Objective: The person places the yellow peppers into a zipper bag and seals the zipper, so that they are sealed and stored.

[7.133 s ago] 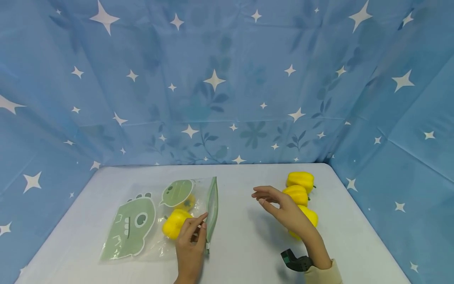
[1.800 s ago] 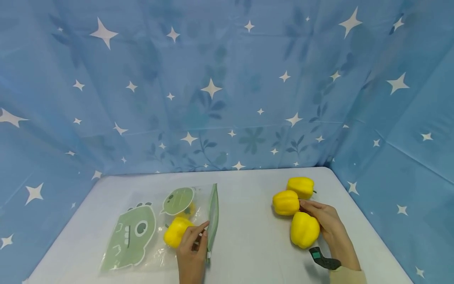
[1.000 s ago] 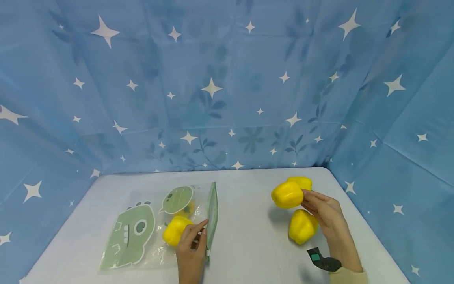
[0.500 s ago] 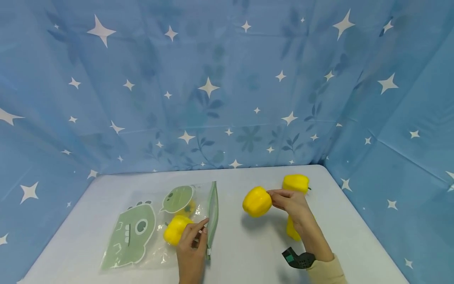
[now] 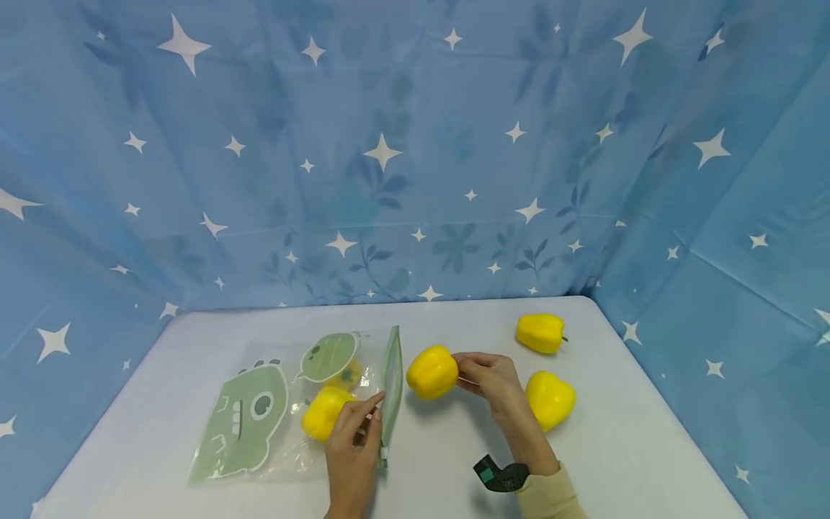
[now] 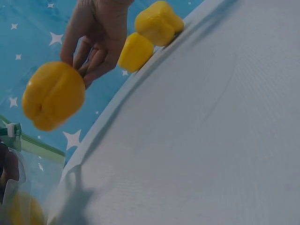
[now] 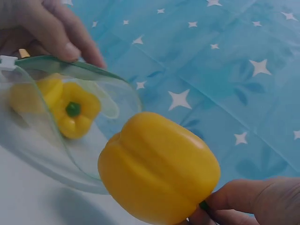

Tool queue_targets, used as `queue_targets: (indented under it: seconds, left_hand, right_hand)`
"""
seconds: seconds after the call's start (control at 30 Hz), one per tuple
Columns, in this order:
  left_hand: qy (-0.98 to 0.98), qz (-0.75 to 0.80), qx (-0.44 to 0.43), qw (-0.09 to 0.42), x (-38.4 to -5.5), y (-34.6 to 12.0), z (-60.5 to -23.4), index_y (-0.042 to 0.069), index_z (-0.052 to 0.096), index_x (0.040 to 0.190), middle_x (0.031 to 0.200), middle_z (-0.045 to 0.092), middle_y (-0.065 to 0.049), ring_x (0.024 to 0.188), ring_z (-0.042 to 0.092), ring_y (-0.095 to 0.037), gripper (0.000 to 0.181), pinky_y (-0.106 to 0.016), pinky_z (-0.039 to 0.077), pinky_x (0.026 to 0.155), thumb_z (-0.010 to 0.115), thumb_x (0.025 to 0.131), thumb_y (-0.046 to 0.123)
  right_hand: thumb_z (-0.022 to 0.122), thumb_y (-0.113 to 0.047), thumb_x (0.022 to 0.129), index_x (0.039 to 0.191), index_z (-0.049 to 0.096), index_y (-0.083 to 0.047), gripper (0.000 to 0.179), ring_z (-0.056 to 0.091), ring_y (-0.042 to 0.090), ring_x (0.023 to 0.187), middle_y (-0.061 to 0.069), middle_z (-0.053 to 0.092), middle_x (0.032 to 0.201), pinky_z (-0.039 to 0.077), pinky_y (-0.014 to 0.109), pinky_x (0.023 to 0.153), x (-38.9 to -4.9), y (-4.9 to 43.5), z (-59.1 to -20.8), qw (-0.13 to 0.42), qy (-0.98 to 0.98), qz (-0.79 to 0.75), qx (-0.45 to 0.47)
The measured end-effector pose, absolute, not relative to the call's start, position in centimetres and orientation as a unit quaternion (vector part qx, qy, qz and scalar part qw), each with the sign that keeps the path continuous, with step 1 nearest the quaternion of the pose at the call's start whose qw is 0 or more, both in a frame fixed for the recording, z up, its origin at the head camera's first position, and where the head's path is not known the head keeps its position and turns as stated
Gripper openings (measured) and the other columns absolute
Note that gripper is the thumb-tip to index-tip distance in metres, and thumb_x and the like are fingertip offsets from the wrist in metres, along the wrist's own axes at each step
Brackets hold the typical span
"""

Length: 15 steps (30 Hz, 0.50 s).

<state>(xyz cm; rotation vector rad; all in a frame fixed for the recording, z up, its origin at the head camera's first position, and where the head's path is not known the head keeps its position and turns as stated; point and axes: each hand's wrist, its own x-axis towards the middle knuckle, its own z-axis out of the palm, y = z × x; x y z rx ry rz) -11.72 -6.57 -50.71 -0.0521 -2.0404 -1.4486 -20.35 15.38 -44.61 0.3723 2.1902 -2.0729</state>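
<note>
My right hand (image 5: 494, 386) pinches a yellow bell pepper (image 5: 432, 372) at its green stem end. The pepper hangs just above the table, right beside the mouth of a clear zip bag (image 5: 245, 418) printed with a green dinosaur. At the bag's green-edged opening, my left hand (image 5: 353, 443) pinches the upper layer, and the right wrist view shows the mouth standing apart. Inside the bag lie yellow bell peppers (image 7: 75, 110); two can be made out, one partly behind the printed green shape. The zip slider (image 5: 383, 453) sits at the opening's near end.
Two more yellow bell peppers stay on the white table (image 5: 454, 476): one at the back right (image 5: 541, 333), another yellow pepper (image 5: 550, 400) nearer, beside the right forearm. A blue star-patterned curtain (image 5: 415, 180) stands behind and along the sides.
My right hand took a pepper from the row on the right, lifted it and carried it left to the bag's mouth. The left hand has kept its place on the bag.
</note>
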Motion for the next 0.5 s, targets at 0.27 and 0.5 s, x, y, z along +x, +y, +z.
queue_targets:
  seconds: [0.27,0.5]
  left_hand:
    - [-0.784,-0.544,-0.006,0.298,-11.7,-6.3,-50.5,0.022,0.079,0.118,0.095,0.067,0.008,0.075,0.056,-0.002,0.033,-0.017,0.050,0.060,0.073,0.094,0.000]
    - [-0.786,-0.547,0.004,0.287,-11.5,-6.3,-50.4,0.026,0.078,0.117,0.095,0.066,0.008,0.076,0.057,-0.002,0.035,-0.018,0.051,0.061,0.073,0.094,0.000]
  right_hand:
    - [0.071,-0.008,0.096,0.109,0.078,0.002,0.018,0.075,0.018,0.092,0.011,0.078,0.106,0.065,0.036,0.086,-20.4,12.9,-45.9,0.046,0.721,-0.682,0.115]
    - [0.072,-0.007,0.096,0.109,0.077,0.006,0.020,0.075,0.018,0.090,0.015,0.078,0.106,0.065,0.038,0.085,-19.9,11.2,-46.3,0.028,0.721,-0.686,0.090]
